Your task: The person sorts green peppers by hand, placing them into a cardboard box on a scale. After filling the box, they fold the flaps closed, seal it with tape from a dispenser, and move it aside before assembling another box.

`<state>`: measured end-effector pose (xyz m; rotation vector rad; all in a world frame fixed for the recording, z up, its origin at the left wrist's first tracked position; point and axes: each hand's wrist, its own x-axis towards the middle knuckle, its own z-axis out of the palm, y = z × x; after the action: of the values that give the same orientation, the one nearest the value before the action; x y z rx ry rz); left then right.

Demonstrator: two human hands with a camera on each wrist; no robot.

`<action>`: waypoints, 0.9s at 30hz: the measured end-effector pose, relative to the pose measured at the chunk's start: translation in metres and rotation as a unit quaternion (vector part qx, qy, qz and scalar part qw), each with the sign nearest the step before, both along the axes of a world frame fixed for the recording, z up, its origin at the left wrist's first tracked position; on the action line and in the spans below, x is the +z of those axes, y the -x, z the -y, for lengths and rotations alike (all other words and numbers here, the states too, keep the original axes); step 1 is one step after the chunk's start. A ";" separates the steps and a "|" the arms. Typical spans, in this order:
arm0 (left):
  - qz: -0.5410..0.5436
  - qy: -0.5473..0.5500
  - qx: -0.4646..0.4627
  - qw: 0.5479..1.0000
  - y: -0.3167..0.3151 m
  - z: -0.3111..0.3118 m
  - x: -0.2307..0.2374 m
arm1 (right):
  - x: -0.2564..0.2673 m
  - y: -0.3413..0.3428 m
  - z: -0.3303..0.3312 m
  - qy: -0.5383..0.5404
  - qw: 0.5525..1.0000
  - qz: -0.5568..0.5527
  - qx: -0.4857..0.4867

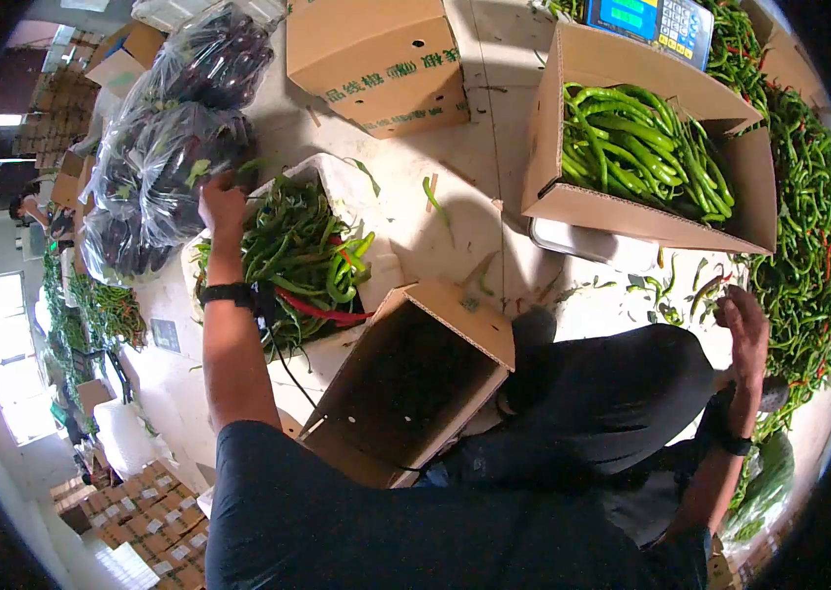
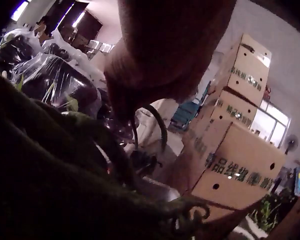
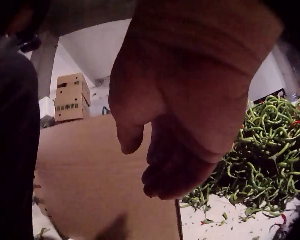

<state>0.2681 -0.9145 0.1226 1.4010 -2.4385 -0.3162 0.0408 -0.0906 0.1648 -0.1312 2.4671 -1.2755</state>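
Note:
My left hand (image 1: 224,205) is over the far left edge of a white foam box (image 1: 332,177) heaped with green chili peppers (image 1: 283,236). Its fingers pinch a thin green chili pepper (image 2: 159,124), which curves out below them in the left wrist view. A few red peppers (image 1: 322,310) lie at the heap's near side. At the right, my right hand (image 1: 745,329) hangs loosely curled beside my knee and holds nothing. In the right wrist view, that hand (image 3: 180,115) shows in front of the wall of a carton (image 3: 95,175).
An open carton (image 1: 489,320) with a dark inside leans by my legs. Another carton (image 1: 548,147) holds long green peppers and stands on a scale (image 1: 592,246). Bagged eggplants (image 1: 165,167) lie far left, a closed carton (image 1: 376,59) ahead, a large pepper pile (image 1: 808,216) right.

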 end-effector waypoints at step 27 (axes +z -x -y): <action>0.235 -0.670 -0.051 0.702 0.169 -0.302 -0.089 | -0.242 -0.139 -0.059 -0.176 0.955 0.213 0.112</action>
<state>0.0994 -0.6127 0.0340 1.9074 -2.5991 -2.3994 0.1797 -0.0321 -0.0767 -0.0349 2.1820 -0.6711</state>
